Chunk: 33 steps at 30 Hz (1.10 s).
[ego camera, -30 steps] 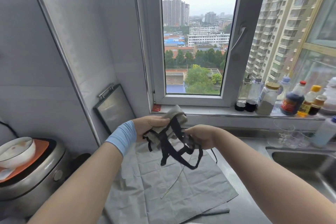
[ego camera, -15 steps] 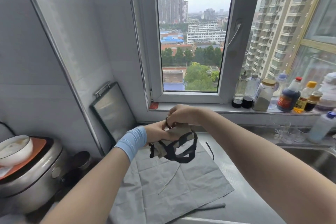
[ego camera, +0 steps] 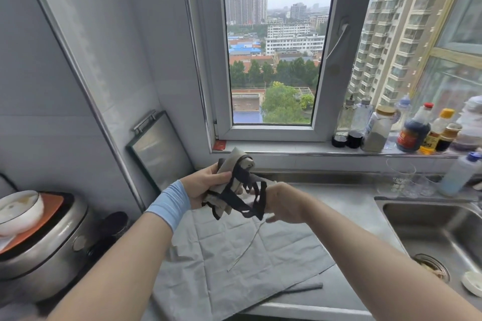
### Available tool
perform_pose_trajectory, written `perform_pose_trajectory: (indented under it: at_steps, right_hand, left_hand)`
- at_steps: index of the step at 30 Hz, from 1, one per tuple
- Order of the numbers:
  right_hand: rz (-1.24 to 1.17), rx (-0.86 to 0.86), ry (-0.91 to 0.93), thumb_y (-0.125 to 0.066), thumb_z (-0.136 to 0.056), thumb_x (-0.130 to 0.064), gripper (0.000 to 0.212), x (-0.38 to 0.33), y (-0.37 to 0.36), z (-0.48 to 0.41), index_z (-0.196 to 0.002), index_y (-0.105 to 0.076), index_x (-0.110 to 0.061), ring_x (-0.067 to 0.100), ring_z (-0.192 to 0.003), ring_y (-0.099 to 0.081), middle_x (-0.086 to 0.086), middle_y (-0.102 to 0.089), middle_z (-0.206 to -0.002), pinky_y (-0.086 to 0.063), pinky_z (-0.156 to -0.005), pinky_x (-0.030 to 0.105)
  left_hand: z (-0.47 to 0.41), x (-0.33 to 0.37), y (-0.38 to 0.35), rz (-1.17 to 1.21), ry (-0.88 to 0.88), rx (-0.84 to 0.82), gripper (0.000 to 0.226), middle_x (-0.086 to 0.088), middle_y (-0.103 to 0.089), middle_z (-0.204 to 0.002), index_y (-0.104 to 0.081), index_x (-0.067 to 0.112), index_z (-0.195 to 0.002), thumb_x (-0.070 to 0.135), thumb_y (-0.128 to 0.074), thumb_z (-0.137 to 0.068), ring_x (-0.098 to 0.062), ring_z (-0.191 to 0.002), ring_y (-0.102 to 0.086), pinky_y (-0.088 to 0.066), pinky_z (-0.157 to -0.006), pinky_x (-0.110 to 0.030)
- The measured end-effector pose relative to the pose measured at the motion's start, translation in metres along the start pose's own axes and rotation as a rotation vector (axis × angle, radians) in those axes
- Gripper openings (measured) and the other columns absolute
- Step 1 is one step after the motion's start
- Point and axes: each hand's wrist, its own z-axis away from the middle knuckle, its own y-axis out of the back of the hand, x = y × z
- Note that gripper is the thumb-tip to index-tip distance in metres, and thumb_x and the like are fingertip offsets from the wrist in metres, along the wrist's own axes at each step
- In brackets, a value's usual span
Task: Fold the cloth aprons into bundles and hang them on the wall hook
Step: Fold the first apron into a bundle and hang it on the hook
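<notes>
Bundle (ego camera: pixel 236 164): beige apron, folded small, held in the air above the back of the counter (ego camera: pixel 352 211), just below the sill (ego camera: pixel 287 147).
Strap (ego camera: pixel 234 204): black, wound loosely round the bundle, with loops hanging below it.
Left hand (ego camera: pixel 206 187): clamped round the bundle's left side, thumb laid on the front.
Right hand (ego camera: pixel 284 206): just beside the bundle on its right, closed on a loop of the strap. The fingertips are hidden by the back of the hand.
Change: half a second ago the right hand was placed on top of the bundle. It is now found low and to the right, with the strap drawn out after it.
Meaning: a turn of strap is judged to have been laid. Binding is judged under way and not tied off, and hanging is not yet begun.
Second apron (ego camera: pixel 234 250): grey, spread flat on the counter under the hands as far as the front edge, with a thin cord (ego camera: pixel 247 247) lying across it.
Hook: not seen.
Left end: cooker (ego camera: pixel 44 250) carrying a bowl (ego camera: pixel 18 211); a board (ego camera: pixel 161 148) is leaned on the wall behind.
Right end: sink (ego camera: pixel 443 219); glasses (ego camera: pixel 400 177) are kept at the back edge, bottles (ego camera: pixel 412 133) on the sill.
Open room: bare counter is left between the second apron and the sink, and swings of the strap are judged safest there, short of the glasses.
</notes>
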Motion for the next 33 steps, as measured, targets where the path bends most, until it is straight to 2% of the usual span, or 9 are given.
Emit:
perform_pose_trajectory:
  at_steps: [3, 5, 7, 10, 16, 21, 24, 28, 33]
  right_hand:
    - [-0.09, -0.086, 0.001, -0.05, -0.084, -0.018, 0.048, 0.015, -0.012, -0.004, -0.131, -0.06, -0.016, 0.025, -0.099, -0.063, 0.004, -0.067, -0.101, -0.039, -0.092, 0.045]
    - [-0.232, 0.029, 0.036, -0.057, -0.091, -0.015, 0.026, 0.012, -0.019, -0.005, -0.114, -0.067, -0.011, 0.017, -0.069, -0.053, -0.001, -0.05, -0.07, -0.043, -0.096, 0.046]
    - [-0.331, 0.183, 0.072, -0.065, -0.091, -0.013, 0.003, 0.009, -0.022, -0.005, -0.092, -0.062, -0.012, 0.012, -0.054, -0.043, -0.002, -0.037, -0.06, -0.046, -0.096, 0.046]
    - [-0.428, 0.329, 0.098, -0.071, -0.084, -0.013, 0.01, 0.012, -0.016, 0.0, -0.079, -0.063, -0.012, 0.015, -0.06, -0.055, 0.002, -0.047, -0.067, -0.054, -0.088, 0.044]
    - [-0.581, 0.359, 0.113, -0.063, -0.091, -0.007, 0.015, 0.017, -0.025, 0.0, -0.077, -0.062, -0.014, 0.008, -0.039, -0.03, 0.0, -0.05, -0.065, -0.043, -0.047, 0.021]
    - [-0.296, 0.507, 0.034, -0.07, -0.089, -0.015, 0.01, 0.03, -0.018, -0.007, -0.095, -0.062, -0.019, 0.012, -0.064, -0.047, -0.002, -0.061, -0.086, -0.048, -0.08, 0.029]
    - [-0.447, 0.554, 0.128, -0.056, -0.092, -0.012, 0.01, 0.034, -0.019, -0.008, -0.085, -0.062, -0.016, 0.019, -0.082, -0.059, 0.001, -0.066, -0.083, -0.042, -0.092, 0.035]
    - [-0.683, 0.423, 0.229, -0.042, -0.092, -0.011, 0.023, 0.034, -0.024, -0.019, -0.079, -0.06, -0.008, 0.024, -0.066, -0.058, 0.006, -0.056, -0.066, -0.048, -0.081, 0.035]
    - [-0.243, 0.396, 0.143, -0.055, -0.098, -0.013, 0.016, 0.04, -0.017, -0.055, -0.095, -0.068, -0.003, 0.016, -0.056, -0.05, 0.003, -0.054, -0.065, -0.048, -0.059, 0.028]
  left_hand:
    - [0.001, -0.002, 0.006, 0.071, -0.01, -0.031, 0.049, -0.021, -0.063, -0.092, -0.06, 0.01, -0.106, 0.03, -0.085, -0.069, -0.035, -0.074, -0.066, -0.057, -0.061, -0.048]
    - [0.002, -0.002, 0.01, 0.091, -0.01, -0.021, 0.053, -0.02, -0.064, -0.091, -0.058, 0.007, -0.106, 0.031, -0.086, -0.068, -0.033, -0.07, -0.067, -0.057, -0.061, -0.044]
    - [0.005, -0.001, 0.011, 0.093, -0.009, 0.073, 0.051, -0.018, -0.065, -0.08, -0.055, 0.003, -0.102, 0.028, -0.084, -0.07, -0.027, -0.057, -0.066, -0.057, -0.053, -0.033]
    - [0.005, -0.006, 0.023, 0.062, 0.033, 0.295, 0.016, -0.009, -0.061, -0.056, -0.049, 0.005, -0.092, 0.018, -0.057, -0.092, -0.013, -0.033, -0.052, -0.043, -0.036, -0.016]
    - [-0.012, -0.043, 0.053, -0.159, 0.151, 0.546, 0.016, -0.009, -0.064, -0.076, -0.054, 0.012, -0.091, 0.019, -0.068, -0.089, -0.021, -0.062, -0.062, -0.051, -0.06, -0.03]
    - [-0.023, -0.082, 0.079, -0.262, 0.135, 0.662, 0.027, -0.01, -0.066, -0.087, -0.058, 0.01, -0.101, 0.019, -0.075, -0.083, -0.025, -0.072, -0.063, -0.051, -0.06, -0.029]
    - [-0.029, -0.106, 0.083, -0.241, 0.19, 0.661, 0.038, -0.013, -0.07, -0.1, -0.061, 0.011, -0.105, 0.026, -0.08, -0.076, -0.03, -0.086, -0.067, -0.057, -0.078, -0.04]
    - [-0.052, -0.139, 0.085, -0.307, 0.18, 0.665, 0.05, -0.008, -0.072, -0.1, -0.065, 0.017, -0.094, 0.038, -0.084, -0.054, -0.028, -0.092, -0.068, -0.055, -0.089, -0.045]
    - [-0.076, -0.145, 0.07, -0.344, 0.143, 0.63, 0.034, -0.007, -0.072, -0.098, -0.065, 0.017, -0.093, 0.024, -0.083, -0.066, -0.025, -0.089, -0.068, -0.056, -0.088, -0.043]
